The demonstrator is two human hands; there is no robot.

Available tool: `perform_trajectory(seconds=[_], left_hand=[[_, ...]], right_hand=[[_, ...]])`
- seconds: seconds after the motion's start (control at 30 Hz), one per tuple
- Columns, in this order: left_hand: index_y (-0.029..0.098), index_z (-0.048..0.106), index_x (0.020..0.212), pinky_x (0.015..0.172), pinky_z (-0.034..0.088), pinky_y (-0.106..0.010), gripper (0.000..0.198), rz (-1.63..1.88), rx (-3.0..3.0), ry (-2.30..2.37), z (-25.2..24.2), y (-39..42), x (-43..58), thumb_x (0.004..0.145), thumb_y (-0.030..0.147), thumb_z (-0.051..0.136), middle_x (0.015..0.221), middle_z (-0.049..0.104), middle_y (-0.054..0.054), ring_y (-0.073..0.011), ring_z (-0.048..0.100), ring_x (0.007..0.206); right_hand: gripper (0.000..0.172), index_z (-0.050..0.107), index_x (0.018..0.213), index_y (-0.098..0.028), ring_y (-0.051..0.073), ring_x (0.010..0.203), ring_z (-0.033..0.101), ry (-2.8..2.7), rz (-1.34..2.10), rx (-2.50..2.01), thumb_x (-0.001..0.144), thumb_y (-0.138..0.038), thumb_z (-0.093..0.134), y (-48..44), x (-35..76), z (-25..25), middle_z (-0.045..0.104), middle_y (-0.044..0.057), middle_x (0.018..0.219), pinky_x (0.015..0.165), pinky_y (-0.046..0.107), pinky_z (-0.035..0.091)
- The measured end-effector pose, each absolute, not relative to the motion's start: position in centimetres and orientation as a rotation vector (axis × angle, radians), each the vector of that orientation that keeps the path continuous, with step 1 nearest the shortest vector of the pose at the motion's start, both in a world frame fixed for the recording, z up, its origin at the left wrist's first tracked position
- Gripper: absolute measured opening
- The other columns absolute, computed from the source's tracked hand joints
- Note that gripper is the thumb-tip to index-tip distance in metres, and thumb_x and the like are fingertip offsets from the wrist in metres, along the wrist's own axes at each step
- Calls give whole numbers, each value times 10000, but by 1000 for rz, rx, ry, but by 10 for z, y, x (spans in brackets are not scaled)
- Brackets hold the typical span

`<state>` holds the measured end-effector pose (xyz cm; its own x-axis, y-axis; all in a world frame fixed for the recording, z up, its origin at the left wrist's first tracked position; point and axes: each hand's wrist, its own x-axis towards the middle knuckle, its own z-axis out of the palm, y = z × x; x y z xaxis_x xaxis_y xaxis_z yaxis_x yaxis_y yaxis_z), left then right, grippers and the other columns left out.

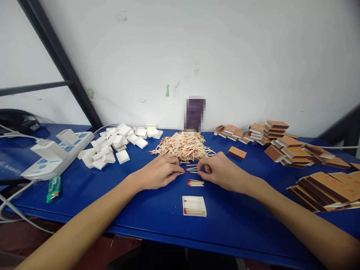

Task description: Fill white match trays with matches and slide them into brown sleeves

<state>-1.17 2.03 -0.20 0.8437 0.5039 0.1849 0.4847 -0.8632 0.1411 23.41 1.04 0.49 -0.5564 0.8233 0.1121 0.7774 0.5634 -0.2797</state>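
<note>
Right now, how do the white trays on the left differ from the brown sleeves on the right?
The white trays are plain white and lie jumbled in a loose heap; the brown sleeves are tan with dark striking edges and mostly sit in neat stacks and rows. The trays lie near the left hand, the sleeves beyond the right hand. Both rest on the blue table.

Wood, card and plastic on a glossy blue tabletop (135, 210)

Pale wooden matches (184, 146), matt white card trays (111, 148), brown card sleeves (284, 144), smooth white plastic power strip (54, 153).
</note>
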Motion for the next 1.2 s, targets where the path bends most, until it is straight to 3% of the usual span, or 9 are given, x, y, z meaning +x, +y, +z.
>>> perform_trajectory(seconds=[0.07, 0.2, 0.43, 0.7, 0.83, 1.03, 1.2], left_hand=[[208, 675, 1125, 814, 402, -322, 249, 332, 2948, 775, -2, 20, -12, 965, 186, 486, 953, 616, -57, -194, 550, 916], [208, 673, 1115, 859, 402, -332, 243, 349, 2961, 750, -3, 19, -12, 963, 179, 486, 986, 612, -57, -196, 545, 943], [207, 668, 1120, 889, 401, -345, 246, 354, 2949, 733, -2, 19, -11, 984, 202, 463, 1027, 630, -61, -199, 549, 967], [196, 687, 1059, 848, 415, -333, 257, 344, 2965, 678, 1, 21, -10, 985, 165, 443, 979, 642, -61, -191, 573, 929], [183, 679, 1051, 811, 447, -307, 235, 398, 2921, 693, -2, 21, -10, 966, 152, 462, 953, 620, -67, -179, 582, 897], [167, 661, 1061, 769, 473, -277, 229, 398, 2839, 727, 0, 16, -9, 933, 112, 480, 959, 604, -64, -160, 595, 868], [166, 652, 1068, 800, 486, -285, 255, 374, 2753, 733, 6, 14, -9, 924, 79, 460, 1012, 624, -70, -161, 614, 901]], right_hand=[[62, 681, 850, -201, 103, 516, 488, -2536, 267, -1328, 850, -217, 621, 11, 235, 1, 556, -66, 556, 703, 281, 353], [167, 694, 1002, -191, 109, 493, 475, -2512, 315, -1291, 878, -233, 591, 11, 235, -5, 547, -57, 543, 622, 255, 353], [150, 712, 874, -218, 117, 522, 489, -2501, 351, -1361, 884, -218, 562, 8, 233, -7, 592, -22, 590, 529, 240, 294], [171, 716, 823, -206, 119, 563, 487, -2552, 160, -1227, 898, -244, 568, 3, 235, -7, 586, -29, 565, 770, 332, 306], [189, 706, 790, -187, 96, 522, 451, -2452, 167, -1240, 895, -243, 560, 0, 236, -2, 543, -47, 532, 798, 347, 302], [162, 681, 721, -185, 78, 451, 387, -2343, 456, -1274, 833, -188, 564, -10, 235, 7, 477, -63, 485, 538, 242, 286], [180, 670, 689, -181, 72, 457, 380, -2305, 442, -1322, 835, -207, 567, -14, 231, 8, 483, -58, 489, 500, 232, 275]])
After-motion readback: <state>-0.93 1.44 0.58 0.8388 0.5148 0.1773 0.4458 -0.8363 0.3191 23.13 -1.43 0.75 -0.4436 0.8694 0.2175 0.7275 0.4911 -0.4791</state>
